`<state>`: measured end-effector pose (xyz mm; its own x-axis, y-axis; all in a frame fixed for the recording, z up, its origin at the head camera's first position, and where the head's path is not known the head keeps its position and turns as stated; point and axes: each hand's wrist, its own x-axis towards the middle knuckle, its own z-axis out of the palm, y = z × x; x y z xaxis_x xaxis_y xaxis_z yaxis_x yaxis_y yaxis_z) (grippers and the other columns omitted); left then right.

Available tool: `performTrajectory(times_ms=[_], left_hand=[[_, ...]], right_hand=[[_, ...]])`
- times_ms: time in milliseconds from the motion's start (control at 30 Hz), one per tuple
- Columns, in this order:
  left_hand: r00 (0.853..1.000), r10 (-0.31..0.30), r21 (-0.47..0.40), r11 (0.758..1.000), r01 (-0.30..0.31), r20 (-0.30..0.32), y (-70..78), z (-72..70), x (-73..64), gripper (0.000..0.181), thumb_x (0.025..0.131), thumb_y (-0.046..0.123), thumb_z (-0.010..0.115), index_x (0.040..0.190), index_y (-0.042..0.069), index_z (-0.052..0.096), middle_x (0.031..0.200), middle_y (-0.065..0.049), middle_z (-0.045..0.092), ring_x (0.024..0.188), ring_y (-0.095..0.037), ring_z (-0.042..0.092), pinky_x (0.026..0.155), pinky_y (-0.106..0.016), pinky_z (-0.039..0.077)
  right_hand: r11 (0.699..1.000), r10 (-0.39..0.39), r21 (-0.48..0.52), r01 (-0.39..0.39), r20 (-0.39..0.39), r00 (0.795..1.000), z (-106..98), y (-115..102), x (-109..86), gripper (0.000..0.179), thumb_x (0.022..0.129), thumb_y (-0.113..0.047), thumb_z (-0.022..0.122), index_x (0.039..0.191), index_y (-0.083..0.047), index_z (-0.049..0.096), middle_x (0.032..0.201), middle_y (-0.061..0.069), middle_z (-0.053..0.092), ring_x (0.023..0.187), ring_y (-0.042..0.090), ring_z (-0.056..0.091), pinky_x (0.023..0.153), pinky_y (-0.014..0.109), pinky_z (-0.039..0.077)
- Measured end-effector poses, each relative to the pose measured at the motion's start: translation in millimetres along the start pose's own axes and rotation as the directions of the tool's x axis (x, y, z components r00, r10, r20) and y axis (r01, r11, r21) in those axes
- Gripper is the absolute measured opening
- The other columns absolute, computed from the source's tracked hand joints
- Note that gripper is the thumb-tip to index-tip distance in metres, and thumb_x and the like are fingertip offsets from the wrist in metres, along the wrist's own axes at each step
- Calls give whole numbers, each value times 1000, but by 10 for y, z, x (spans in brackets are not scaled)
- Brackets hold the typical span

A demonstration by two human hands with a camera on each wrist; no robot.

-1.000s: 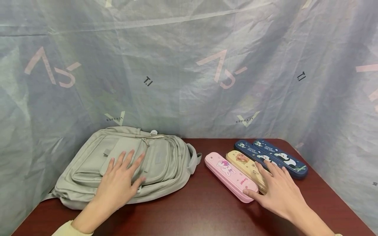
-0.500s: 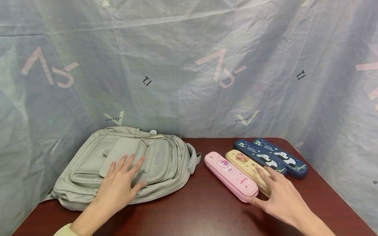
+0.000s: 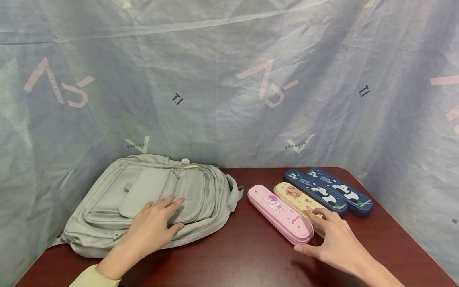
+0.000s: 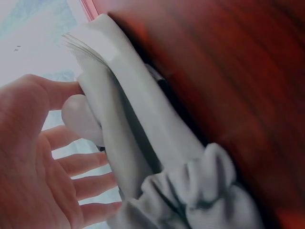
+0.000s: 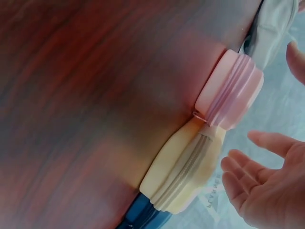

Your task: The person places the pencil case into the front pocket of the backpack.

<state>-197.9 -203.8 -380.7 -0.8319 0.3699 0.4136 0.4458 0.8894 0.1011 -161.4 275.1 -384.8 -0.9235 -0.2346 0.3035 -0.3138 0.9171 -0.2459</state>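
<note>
A grey-green backpack (image 3: 143, 199) lies on its back at the left, pockets and zips facing up. My left hand (image 3: 152, 227) is spread over its lower front, fingers relaxed; the left wrist view has the hand (image 4: 33, 157) beside the bag's side (image 4: 138, 105). On the right, a pink pencil case (image 3: 281, 213) with a rabbit print lies beside a yellow pencil case (image 3: 292, 195). My right hand (image 3: 335, 239) hovers over the yellow case's near end, thumb close to the pink case's near end. In the right wrist view, its fingers are bent loosely with nothing between them.
Two dark blue panda pencil cases (image 3: 312, 189) (image 3: 344, 193) lie side by side behind the yellow one. The reddish-brown table (image 3: 229, 255) ends at a printed grey cloth (image 3: 215, 99) hung behind and along both sides.
My left hand has shifted right and a little toward me over the backpack. My right hand has lowered toward the near ends of the cases, its fingers drawing in. The cases stay put.
</note>
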Motion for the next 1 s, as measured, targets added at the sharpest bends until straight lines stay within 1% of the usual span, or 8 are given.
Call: performTrajectory(times_ms=[133, 267, 433, 567, 633, 800, 933, 1000], left_hand=[[1000, 27, 15, 1000, -27, 14, 18, -3, 42, 62, 85, 31, 90, 140, 13, 70, 138, -18, 66, 128, -37, 62, 102, -69, 46], [998, 49, 14, 999, -49, 36, 25, 9, 66, 58, 86, 31, 90, 138, 13, 72, 133, -16, 69, 123, -36, 65, 99, -65, 50], [997, 59, -12, 998, -58, 49, 26, 28, 73, 53, 89, 29, 87, 137, 13, 72, 127, -13, 72, 113, -36, 70, 89, -57, 58], [996, 72, -16, 997, -72, 47, 30, 41, 63, 46, 92, 25, 83, 136, 14, 73, 125, -9, 74, 109, -32, 72, 82, -55, 60], [996, 80, -10, 997, -79, 32, 31, 44, 60, 44, 94, 24, 81, 136, 14, 73, 124, -8, 74, 108, -32, 73, 80, -55, 60], [996, 90, -8, 996, -90, -15, 25, 41, 63, 39, 97, 19, 79, 136, 16, 74, 121, -2, 76, 100, -30, 75, 68, -52, 60], [993, 102, -16, 995, -103, -61, 10, 31, 72, 39, 98, 15, 78, 137, 18, 73, 120, 1, 77, 97, -28, 76, 62, -48, 58], [989, 117, -22, 993, -119, -89, -4, 25, 73, 41, 97, 13, 78, 138, 19, 72, 122, 1, 76, 95, -29, 76, 59, -45, 57]], right_hand=[[1000, 5, -2, -5, 16, 1000, 17, 18, 56, 94, 67, -71, 88, 133, -7, 74, 122, 10, 64, 114, 33, 53, 90, 65, 44], [999, 33, 7, -33, 61, 998, 21, 46, 108, 94, 66, -70, 89, 134, -7, 74, 111, 4, 63, 103, 26, 54, 80, 53, 47], [997, 56, 55, -62, 99, 994, 35, 73, 154, 97, 64, -67, 92, 136, -5, 72, 104, 2, 61, 93, 21, 54, 72, 41, 45], [994, 59, 85, -68, 108, 992, 57, 74, 167, 98, 63, -65, 94, 136, -3, 71, 100, 2, 60, 90, 20, 53, 70, 38, 43], [994, 66, 85, -75, 109, 992, 63, 71, 169, 99, 62, -64, 95, 136, -2, 71, 102, 2, 61, 91, 21, 54, 72, 40, 45], [993, 81, 79, -90, 117, 990, 61, 78, 163, 100, 62, -64, 95, 137, -4, 71, 105, 2, 62, 94, 21, 54, 75, 41, 48], [996, 51, 71, -59, 114, 992, 57, 112, 148, 99, 60, -65, 95, 136, -5, 72, 99, -1, 58, 87, 17, 49, 69, 36, 41], [997, 35, 63, -42, 105, 994, 60, 126, 143, 99, 60, -67, 95, 135, -6, 73, 97, -3, 58, 85, 15, 48, 69, 36, 38]])
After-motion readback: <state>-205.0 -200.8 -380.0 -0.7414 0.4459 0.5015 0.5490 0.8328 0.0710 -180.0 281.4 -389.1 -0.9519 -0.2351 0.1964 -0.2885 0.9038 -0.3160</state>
